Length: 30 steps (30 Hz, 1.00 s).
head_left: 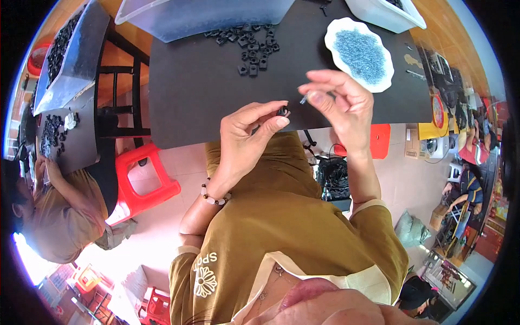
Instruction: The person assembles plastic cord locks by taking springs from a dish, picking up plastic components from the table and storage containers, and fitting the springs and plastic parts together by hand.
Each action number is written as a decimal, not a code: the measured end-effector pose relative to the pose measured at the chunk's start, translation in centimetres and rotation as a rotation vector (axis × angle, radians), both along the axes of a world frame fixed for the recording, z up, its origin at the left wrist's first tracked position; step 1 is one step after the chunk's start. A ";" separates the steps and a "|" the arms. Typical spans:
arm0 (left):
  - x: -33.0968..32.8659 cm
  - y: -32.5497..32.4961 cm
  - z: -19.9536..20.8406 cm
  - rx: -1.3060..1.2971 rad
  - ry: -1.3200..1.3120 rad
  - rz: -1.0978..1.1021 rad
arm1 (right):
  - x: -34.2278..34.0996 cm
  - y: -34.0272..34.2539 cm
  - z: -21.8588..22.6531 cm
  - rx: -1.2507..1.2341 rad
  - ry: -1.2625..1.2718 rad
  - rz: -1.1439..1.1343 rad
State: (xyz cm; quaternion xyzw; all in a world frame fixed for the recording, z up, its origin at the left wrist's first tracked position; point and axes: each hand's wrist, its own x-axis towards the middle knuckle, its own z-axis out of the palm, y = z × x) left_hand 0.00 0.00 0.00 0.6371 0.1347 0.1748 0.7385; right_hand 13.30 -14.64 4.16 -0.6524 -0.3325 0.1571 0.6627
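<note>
My left hand [245, 134] is closed, pinching a small black plastic part [283, 111] between thumb and fingertips over the table's near edge. To its right, my right hand [345, 108] pinches a tiny, shiny, transparent-looking piece [304, 99] between thumb and finger, its other fingers loosely curled. A short gap separates that piece from the black part. Several similar black parts [254, 51] lie loose on the dark table [189, 97] beyond my left hand. Behind my right hand stands a white scalloped dish [332, 40] filled with small bluish transparent pieces [360, 54].
A large translucent bin [200, 19] stands at the table's far left, and a white bin [379, 13] at the far right. Red stools [143, 184] stand on the floor. On the left, a co-worker [70, 211] handles black parts at another table. More people are at the right.
</note>
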 end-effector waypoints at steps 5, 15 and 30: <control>-0.7 1.0 0.1 -0.034 -0.040 0.023 | -1.4 2.0 -1.2 -0.054 -0.232 0.031; -1.4 1.4 -0.8 -0.034 -0.060 0.066 | -2.0 2.5 -1.6 -0.064 -0.950 0.017; -2.6 2.6 -1.1 0.006 -0.083 0.115 | 4.1 5.3 -2.0 -0.511 -0.721 -0.179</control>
